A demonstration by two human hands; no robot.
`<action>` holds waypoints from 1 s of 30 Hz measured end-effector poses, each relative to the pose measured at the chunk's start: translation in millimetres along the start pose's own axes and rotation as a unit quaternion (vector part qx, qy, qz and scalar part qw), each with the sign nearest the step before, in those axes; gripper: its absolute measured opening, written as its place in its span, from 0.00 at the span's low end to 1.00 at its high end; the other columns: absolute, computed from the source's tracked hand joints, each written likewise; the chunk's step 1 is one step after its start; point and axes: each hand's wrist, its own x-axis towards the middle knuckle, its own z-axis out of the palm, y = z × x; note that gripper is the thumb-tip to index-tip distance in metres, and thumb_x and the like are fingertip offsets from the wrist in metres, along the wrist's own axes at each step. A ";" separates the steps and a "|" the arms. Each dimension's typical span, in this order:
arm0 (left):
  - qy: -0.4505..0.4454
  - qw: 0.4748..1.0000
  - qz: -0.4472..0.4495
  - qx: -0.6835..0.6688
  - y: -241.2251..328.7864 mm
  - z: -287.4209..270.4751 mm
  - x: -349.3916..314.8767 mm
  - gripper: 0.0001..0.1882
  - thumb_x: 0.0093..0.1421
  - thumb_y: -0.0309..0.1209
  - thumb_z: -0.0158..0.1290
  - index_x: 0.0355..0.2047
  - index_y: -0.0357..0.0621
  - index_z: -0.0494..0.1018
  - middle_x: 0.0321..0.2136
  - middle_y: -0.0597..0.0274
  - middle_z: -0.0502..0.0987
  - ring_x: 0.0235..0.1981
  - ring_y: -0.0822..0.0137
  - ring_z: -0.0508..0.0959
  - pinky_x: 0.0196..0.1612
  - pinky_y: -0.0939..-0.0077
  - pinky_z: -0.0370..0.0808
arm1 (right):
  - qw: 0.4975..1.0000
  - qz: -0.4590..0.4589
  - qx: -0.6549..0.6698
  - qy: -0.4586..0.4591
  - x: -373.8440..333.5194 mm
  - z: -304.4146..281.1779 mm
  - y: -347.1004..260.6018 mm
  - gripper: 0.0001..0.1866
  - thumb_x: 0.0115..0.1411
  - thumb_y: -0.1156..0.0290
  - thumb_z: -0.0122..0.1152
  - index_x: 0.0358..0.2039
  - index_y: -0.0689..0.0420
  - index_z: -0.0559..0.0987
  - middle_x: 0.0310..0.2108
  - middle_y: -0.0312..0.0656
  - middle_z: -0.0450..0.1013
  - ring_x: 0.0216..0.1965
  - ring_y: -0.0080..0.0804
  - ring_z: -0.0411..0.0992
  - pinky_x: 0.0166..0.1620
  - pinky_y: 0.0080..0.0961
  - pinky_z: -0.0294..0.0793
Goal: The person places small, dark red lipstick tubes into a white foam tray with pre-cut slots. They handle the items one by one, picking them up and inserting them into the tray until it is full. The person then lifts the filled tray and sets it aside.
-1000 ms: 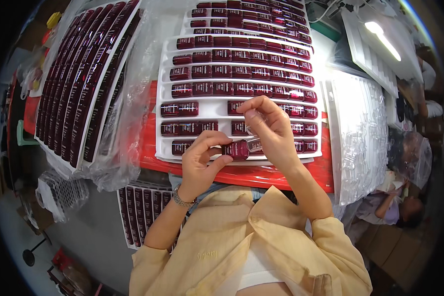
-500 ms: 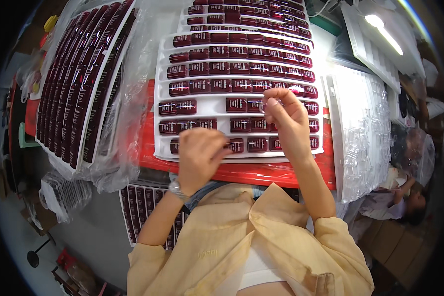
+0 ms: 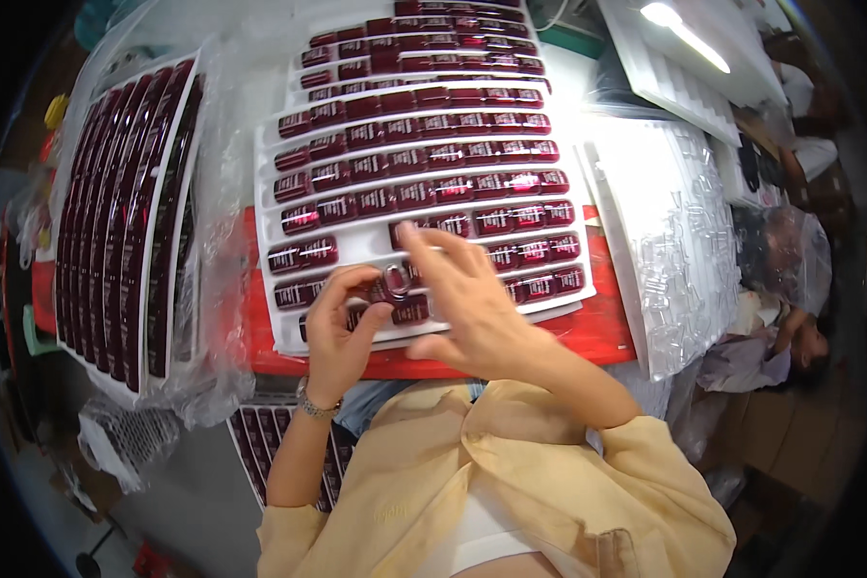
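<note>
In front of me lies a white tray [image 3: 359,242] with rows of small dark red bottles [image 3: 414,196] bearing pale print. My left hand [image 3: 345,313], with a watch on its wrist, is over the tray's near rows. Its thumb and fingers pinch a small dark bottle [image 3: 395,280], whose clear, rounded end faces up. Just right of that bottle, my right hand [image 3: 472,303] hovers over the near rows with fingers stretched and apart. Nothing shows in its grasp. Both hands hide parts of the front rows.
A red surface [image 3: 602,323] lies under the tray. At left, stacked trays of dark red bottles [image 3: 116,231] stand tilted against clear plastic wrap [image 3: 223,289]. A white panel with clear small pieces [image 3: 669,260] is at right. Another person [image 3: 771,352] is at far right.
My right hand has moved left beside my left hand, and its pinch has opened. My left hand now holds a small bottle up. The whole view has shifted, with the tray lower and further left.
</note>
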 end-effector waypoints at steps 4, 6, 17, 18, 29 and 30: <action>-0.014 0.829 0.217 0.515 16.1 -10.8 16.0 0.18 0.46 0.32 0.63 0.39 0.44 0.76 0.38 0.62 0.72 0.44 0.57 0.69 0.48 0.62 0.62 | 0.956 0.178 -0.184 0.144 -41.0 -91.9 62.2 0.32 0.50 0.74 0.68 0.56 0.62 0.67 0.48 0.55 0.69 0.45 0.52 0.71 0.50 0.38 0.69; -0.049 0.813 0.206 0.543 9.9 -10.8 19.1 0.18 0.47 0.33 0.63 0.39 0.45 0.76 0.37 0.64 0.72 0.44 0.60 0.69 0.50 0.61 0.58 | 0.874 0.233 -0.420 0.074 -83.7 -142.7 89.2 0.27 0.51 0.74 0.66 0.53 0.62 0.70 0.48 0.52 0.70 0.51 0.50 0.67 0.52 0.38 0.68; -0.001 0.796 0.206 0.569 21.3 -61.4 46.4 0.18 0.45 0.30 0.64 0.39 0.43 0.77 0.37 0.65 0.74 0.39 0.62 0.71 0.46 0.65 0.63 | 0.905 0.202 -0.372 0.041 -107.3 -170.1 99.1 0.13 0.46 0.77 0.68 0.31 0.61 0.72 0.31 0.43 0.67 0.38 0.42 0.65 0.44 0.36 0.65; 0.004 0.805 0.210 0.555 19.8 -62.9 46.2 0.18 0.46 0.30 0.64 0.39 0.43 0.76 0.37 0.66 0.74 0.40 0.63 0.71 0.46 0.65 0.63 | 0.909 0.196 -0.359 0.077 -108.8 -173.3 103.9 0.12 0.49 0.77 0.67 0.31 0.61 0.72 0.31 0.42 0.67 0.37 0.40 0.66 0.43 0.33 0.66; -0.023 0.925 0.264 0.272 30.0 9.8 15.8 0.19 0.45 0.21 0.63 0.40 0.39 0.74 0.38 0.55 0.76 0.40 0.56 0.76 0.43 0.68 0.73 | 0.978 0.140 0.146 0.050 16.4 -36.4 14.1 0.10 0.66 0.69 0.46 0.38 0.58 0.76 0.24 0.37 0.66 0.19 0.24 0.62 0.25 0.22 0.67; -0.032 0.925 0.263 0.272 31.9 11.9 14.0 0.18 0.46 0.22 0.63 0.40 0.39 0.74 0.38 0.55 0.76 0.40 0.55 0.76 0.42 0.67 0.73 | 0.985 0.139 0.101 -0.009 20.6 -27.1 5.0 0.10 0.65 0.67 0.48 0.40 0.57 0.75 0.27 0.41 0.67 0.21 0.29 0.66 0.25 0.27 0.68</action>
